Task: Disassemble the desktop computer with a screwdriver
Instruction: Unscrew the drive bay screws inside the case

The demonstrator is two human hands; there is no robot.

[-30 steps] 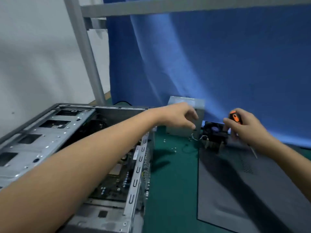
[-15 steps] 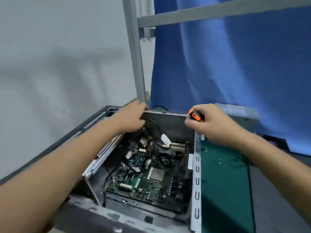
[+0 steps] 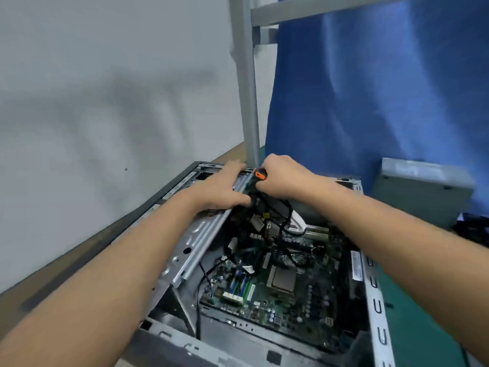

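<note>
Both of your hands have closed in on the far end of the open computer case over the last half second, and the right one has slid left from the case's side wall to meet the left. Your left hand lies across the grey metal drive cage, fingers fairly straight, thumb touching a black cable bundle. Your right hand is curled round the screwdriver. Only its orange and black handle end shows, just above the cables. Below your hands, the green motherboard sits flat inside the case. A grey power supply box stands on the tabletop to the right, apart from the case, before a blue curtain.
</note>
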